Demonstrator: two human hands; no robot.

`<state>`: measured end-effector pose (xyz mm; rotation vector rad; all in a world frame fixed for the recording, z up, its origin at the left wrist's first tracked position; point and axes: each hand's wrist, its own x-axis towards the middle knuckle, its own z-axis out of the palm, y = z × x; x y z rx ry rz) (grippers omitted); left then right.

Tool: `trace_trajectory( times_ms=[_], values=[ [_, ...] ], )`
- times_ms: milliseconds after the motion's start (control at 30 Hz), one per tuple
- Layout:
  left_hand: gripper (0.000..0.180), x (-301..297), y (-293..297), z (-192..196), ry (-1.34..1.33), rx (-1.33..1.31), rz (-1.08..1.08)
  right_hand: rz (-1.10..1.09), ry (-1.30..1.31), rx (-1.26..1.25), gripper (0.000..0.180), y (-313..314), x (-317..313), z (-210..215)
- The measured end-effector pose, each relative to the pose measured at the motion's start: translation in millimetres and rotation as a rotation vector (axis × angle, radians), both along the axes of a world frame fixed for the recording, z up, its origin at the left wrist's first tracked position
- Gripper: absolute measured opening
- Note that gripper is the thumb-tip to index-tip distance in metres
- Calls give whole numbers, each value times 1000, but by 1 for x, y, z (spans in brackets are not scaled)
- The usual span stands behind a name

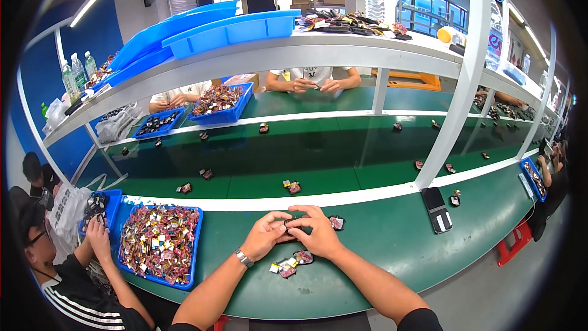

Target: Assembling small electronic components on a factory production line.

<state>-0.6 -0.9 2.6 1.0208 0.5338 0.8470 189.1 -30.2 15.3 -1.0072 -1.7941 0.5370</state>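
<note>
My left hand (pixel 264 235) and my right hand (pixel 316 231) meet over the green bench, and their fingertips pinch one small dark part (pixel 289 224) between them. A watch sits on my left wrist. Just below my hands lie a few small reddish and white parts (pixel 289 265) on the green surface. Another small dark-red part (pixel 336 222) rests right of my right hand.
A blue tray (pixel 189 262) heaped with several small red, gold and white parts stands left of my hands. A person in a black striped sleeve works at my left. A dark phone (pixel 437 209) lies right. A green conveyor belt (pixel 318 153) carries scattered parts; people sit opposite.
</note>
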Motion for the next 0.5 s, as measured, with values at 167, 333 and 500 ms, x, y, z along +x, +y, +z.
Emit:
trace_trajectory(
  times_ms=[167,333,500],
  values=[
    [26,-7,4,-7,-16,47,44,-8,-21,60,16,-6,-10,6],
    [26,-5,4,-4,-75,13,-13,-97,-30,111,17,-4,-10,1],
    [26,-2,3,-4,-104,16,7,-94,-6,105,17,-3,-10,1]
  ],
)
